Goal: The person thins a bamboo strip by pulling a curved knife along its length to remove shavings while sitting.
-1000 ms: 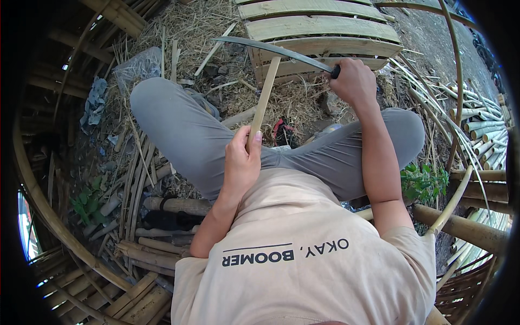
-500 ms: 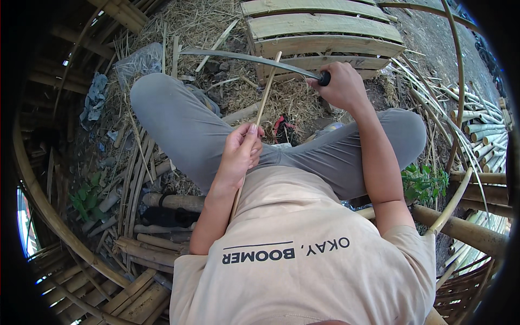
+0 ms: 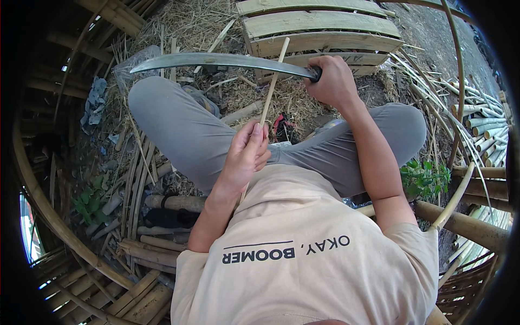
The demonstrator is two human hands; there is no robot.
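Note:
My left hand [image 3: 248,153] is closed around a thin, pale bamboo strip [image 3: 267,100], which slants up and away from my waist. The strip's lower end runs along my left forearm and is partly hidden by it. In my right hand [image 3: 334,82] is the dark handle of a long, curved machete [image 3: 216,60]. Its blade points to the left and crosses the strip near the upper end, seemingly in contact with it. Both hands are above my crossed legs, the right one farther out than the left.
A slatted wooden crate [image 3: 325,26] stands just beyond the blade. Straw and shavings [image 3: 216,32] cover the ground. Cut bamboo poles [image 3: 487,127] are stacked at the right, and more bamboo pieces [image 3: 154,246] lie at the left. A curved bamboo frame [image 3: 40,203] edges the left side.
The machete has shifted left, and its blade now shows its broad side more. My right hand has moved slightly left and away. The strip's upper end has risen a little.

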